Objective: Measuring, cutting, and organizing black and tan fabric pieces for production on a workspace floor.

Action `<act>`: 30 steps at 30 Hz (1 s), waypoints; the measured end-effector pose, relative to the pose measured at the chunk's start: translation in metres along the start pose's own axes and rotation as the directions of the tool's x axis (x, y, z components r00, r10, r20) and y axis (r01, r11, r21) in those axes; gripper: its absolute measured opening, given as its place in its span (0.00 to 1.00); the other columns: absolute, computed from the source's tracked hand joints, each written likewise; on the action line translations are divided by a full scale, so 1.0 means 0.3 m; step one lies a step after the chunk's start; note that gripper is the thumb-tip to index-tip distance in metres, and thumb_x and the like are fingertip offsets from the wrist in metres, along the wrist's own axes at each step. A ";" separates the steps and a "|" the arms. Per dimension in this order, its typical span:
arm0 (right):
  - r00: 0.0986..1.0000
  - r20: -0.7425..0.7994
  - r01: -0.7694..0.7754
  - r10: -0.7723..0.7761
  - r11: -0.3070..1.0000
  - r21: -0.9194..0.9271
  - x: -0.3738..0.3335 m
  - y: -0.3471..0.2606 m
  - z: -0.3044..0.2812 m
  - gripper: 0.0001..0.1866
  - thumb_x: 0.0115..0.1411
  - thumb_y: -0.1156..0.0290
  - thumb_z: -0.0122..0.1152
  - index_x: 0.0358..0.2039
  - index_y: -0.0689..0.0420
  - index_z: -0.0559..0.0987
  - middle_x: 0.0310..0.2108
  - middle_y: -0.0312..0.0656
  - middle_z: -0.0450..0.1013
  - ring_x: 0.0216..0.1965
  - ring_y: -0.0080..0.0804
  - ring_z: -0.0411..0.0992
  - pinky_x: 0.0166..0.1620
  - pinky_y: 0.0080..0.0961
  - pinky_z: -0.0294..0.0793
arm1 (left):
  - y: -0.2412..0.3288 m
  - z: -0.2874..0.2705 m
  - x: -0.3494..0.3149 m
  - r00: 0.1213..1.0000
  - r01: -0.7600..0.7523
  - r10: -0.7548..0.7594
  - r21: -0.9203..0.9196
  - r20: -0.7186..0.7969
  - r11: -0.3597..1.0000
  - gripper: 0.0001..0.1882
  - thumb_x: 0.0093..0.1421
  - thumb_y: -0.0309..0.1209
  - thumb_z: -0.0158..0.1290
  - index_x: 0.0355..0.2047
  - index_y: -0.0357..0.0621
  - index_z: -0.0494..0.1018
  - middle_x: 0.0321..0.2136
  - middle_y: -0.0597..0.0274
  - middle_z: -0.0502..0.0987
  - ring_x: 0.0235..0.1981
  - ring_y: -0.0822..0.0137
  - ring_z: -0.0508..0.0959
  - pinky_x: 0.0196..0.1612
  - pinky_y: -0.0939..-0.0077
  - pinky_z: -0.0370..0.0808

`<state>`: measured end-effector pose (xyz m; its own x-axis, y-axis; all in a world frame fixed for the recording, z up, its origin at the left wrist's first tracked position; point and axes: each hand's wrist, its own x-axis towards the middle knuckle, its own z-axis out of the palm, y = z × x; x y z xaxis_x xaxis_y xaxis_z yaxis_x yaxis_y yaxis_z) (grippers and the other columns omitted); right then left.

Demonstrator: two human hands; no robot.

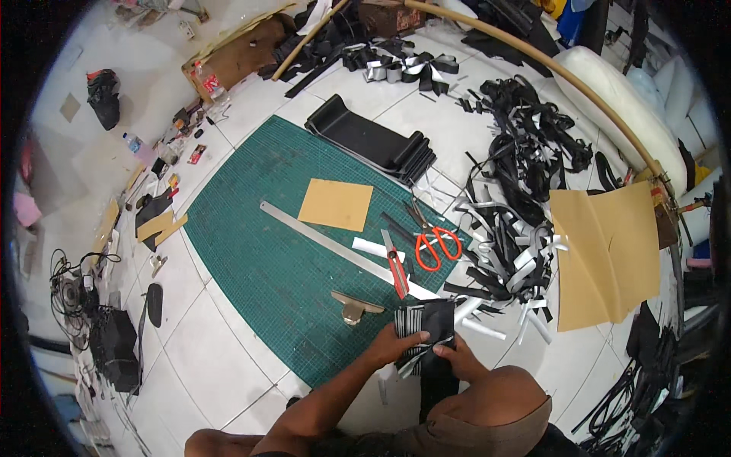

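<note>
Low in front of me, both hands grip a bundle of black strips (pixel 438 321) whose white edges show on its left side. My left hand (pixel 396 345) is closed round the left side, thumb across the front. My right hand (pixel 461 358) pinches the lower right side. Just beyond the bundle, a red utility knife (pixel 397 273) lies on the green cutting mat (pixel 236 206) with its blade out. A wide metal clip (pixel 353 308) rests to its left. Scissors with orange handles (pixel 431 247) and a long steel ruler (pixel 327 242) are also on the mat.
A tan card (pixel 336 204) lies on the mat. Stacked black sheets (pixel 365 137) overlap its far edge. Black and white scraps (pixel 518 251) heap along the right, beside a large brown sheet (pixel 605 255). Tangled cables (pixel 72 293) and a black box (pixel 119 350) stand far left.
</note>
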<state>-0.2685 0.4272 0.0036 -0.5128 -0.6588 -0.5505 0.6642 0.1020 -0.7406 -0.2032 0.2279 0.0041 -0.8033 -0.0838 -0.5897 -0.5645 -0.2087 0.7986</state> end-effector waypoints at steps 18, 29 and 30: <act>0.989 -0.147 0.015 -0.029 0.995 -0.098 0.236 -0.233 -0.021 0.33 0.54 0.54 0.68 0.51 0.65 0.71 0.44 0.44 0.74 0.43 0.32 0.72 0.49 0.30 0.70 | -0.253 -0.647 -0.077 0.351 0.033 0.313 0.345 -0.883 0.938 0.15 0.54 0.36 0.59 0.33 0.33 0.76 0.30 0.51 0.77 0.31 0.58 0.77 0.37 0.66 0.72; 0.699 -0.365 0.460 -0.615 0.777 -0.429 0.932 -1.304 0.312 0.52 0.51 0.36 0.61 0.64 0.60 0.58 0.63 0.54 0.58 0.62 0.51 0.60 0.57 0.56 0.64 | -0.300 -0.455 -0.093 0.393 0.025 0.297 0.333 -0.870 0.943 0.14 0.54 0.32 0.59 0.37 0.35 0.76 0.34 0.48 0.75 0.36 0.56 0.75 0.42 0.65 0.71; 0.616 -0.268 0.462 -0.741 0.615 -0.638 0.980 -1.304 0.287 0.53 0.49 0.34 0.62 0.65 0.59 0.58 0.63 0.56 0.58 0.64 0.51 0.58 0.56 0.58 0.64 | -0.310 -0.465 -0.084 0.393 0.023 0.300 0.335 -0.869 0.942 0.14 0.54 0.32 0.59 0.37 0.35 0.76 0.34 0.48 0.75 0.36 0.56 0.75 0.42 0.65 0.71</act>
<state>-0.6322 0.1296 0.1646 -0.9537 -0.2811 0.1064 -0.1756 0.2338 -0.9563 -0.1040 0.1134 -0.0719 -0.3196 -0.9426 -0.0967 -0.6137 0.1281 0.7791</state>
